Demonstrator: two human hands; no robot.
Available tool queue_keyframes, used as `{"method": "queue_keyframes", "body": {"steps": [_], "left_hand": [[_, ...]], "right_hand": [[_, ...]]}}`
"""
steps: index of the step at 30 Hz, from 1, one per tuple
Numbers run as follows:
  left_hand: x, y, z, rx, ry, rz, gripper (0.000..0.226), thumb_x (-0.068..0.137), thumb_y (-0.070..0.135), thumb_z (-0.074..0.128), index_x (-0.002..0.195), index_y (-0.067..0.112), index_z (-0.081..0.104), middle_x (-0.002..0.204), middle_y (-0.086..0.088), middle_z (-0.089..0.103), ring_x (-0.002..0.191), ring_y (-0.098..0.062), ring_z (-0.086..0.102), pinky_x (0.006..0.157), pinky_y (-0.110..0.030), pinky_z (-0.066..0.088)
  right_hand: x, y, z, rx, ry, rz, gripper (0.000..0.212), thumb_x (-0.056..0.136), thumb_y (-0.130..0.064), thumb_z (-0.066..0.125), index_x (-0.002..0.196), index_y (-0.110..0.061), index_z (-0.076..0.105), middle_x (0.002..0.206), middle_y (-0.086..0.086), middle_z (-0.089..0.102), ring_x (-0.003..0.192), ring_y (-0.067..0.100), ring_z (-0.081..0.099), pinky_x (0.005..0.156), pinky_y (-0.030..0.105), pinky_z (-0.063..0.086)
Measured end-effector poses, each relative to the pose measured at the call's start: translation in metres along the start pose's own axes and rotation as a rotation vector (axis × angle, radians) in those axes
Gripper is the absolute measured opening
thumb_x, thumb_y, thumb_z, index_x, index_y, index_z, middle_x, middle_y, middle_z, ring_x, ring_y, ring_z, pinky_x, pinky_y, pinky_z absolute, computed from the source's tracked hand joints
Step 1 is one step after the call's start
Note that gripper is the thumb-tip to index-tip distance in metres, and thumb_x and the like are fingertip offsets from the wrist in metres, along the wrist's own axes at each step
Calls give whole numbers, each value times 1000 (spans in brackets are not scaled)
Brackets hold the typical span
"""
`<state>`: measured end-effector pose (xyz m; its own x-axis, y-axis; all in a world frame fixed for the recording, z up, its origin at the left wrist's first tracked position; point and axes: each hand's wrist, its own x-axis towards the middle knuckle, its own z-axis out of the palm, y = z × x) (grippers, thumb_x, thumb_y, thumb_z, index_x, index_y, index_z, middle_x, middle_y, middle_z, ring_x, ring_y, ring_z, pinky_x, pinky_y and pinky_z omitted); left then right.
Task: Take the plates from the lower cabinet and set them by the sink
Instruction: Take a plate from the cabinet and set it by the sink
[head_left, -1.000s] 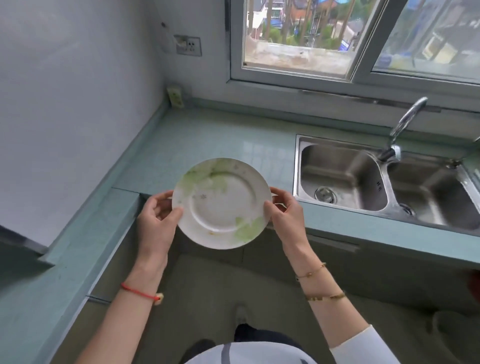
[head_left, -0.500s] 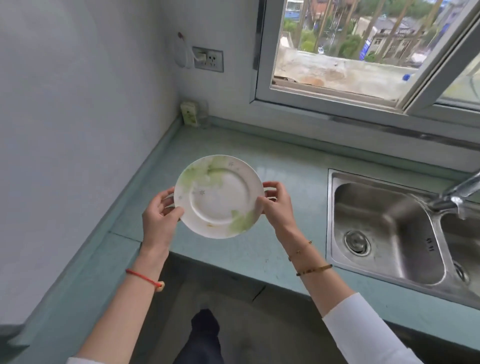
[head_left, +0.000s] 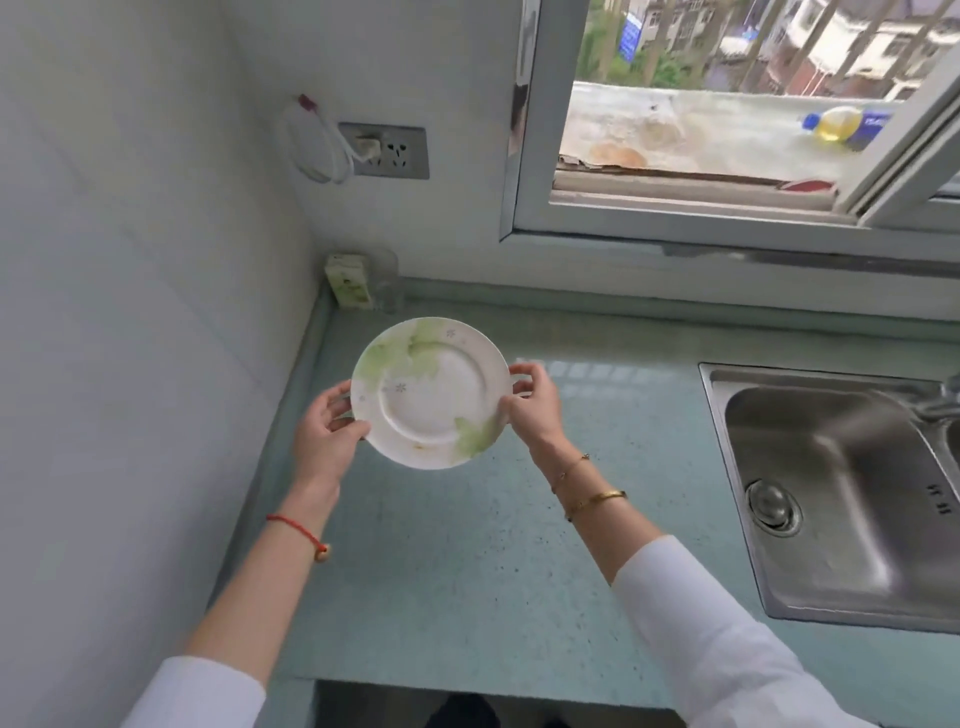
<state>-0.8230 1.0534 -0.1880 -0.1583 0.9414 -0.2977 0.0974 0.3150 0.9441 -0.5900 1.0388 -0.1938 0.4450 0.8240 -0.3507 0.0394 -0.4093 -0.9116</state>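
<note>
A white plate (head_left: 430, 392) with green leaf prints is held level above the pale green countertop (head_left: 467, 561), near its back left corner. My left hand (head_left: 327, 431) grips the plate's left rim and my right hand (head_left: 530, 400) grips its right rim. The steel sink (head_left: 841, 499) lies to the right of the plate, with a stretch of counter between them. The lower cabinet is out of view.
A small carton (head_left: 349, 280) and a clear glass (head_left: 387, 283) stand in the back corner against the wall. A wall socket (head_left: 387, 150) with a white cable sits above them. The window (head_left: 727, 114) runs along the back wall. The tap (head_left: 943, 400) shows at the right edge.
Both hands have carried the plate forward, from over the counter's front edge to above its back left part. The view has closed in on the corner.
</note>
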Motion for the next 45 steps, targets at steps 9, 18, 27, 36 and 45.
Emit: {"method": "queue_keyframes", "body": {"steps": [9,18,27,36,45], "left_hand": [[90,-32,26,91,-22,-62,58,80,-16,63,131,12,61,116,-6,65,103,-20,62,88,-34,54],[131,-57,41,177,13,-89,60,81,-14,64,134,16,60,117,0,64,103,-19,61,92,-30,50],[146,-70,39,241,11,-94,64,80,-13,65,135,19,60,114,-2,67,84,-6,61,69,-19,48],[151,-76,40,277,9,-99,65,79,-11,69,135,20,60,111,0,68,84,-9,64,67,-18,48],[138,-66,29,281,4,-100,64,82,1,73,142,13,52,128,-4,64,104,-18,62,89,-33,49]], "right_hand": [[76,22,39,-33,44,94,49,79,9,45,123,-12,55,110,14,59,80,17,54,59,21,44],[123,49,61,-154,39,123,53,77,10,47,125,-11,56,100,8,61,93,26,62,82,46,59],[129,52,67,-279,28,60,46,82,3,53,125,-12,58,108,14,64,94,27,64,84,45,58],[130,49,64,-343,10,51,53,81,5,47,132,-7,57,116,17,63,99,28,62,85,34,52],[110,39,46,-285,5,53,44,94,-12,52,139,-11,50,129,14,54,109,24,58,97,39,52]]}}
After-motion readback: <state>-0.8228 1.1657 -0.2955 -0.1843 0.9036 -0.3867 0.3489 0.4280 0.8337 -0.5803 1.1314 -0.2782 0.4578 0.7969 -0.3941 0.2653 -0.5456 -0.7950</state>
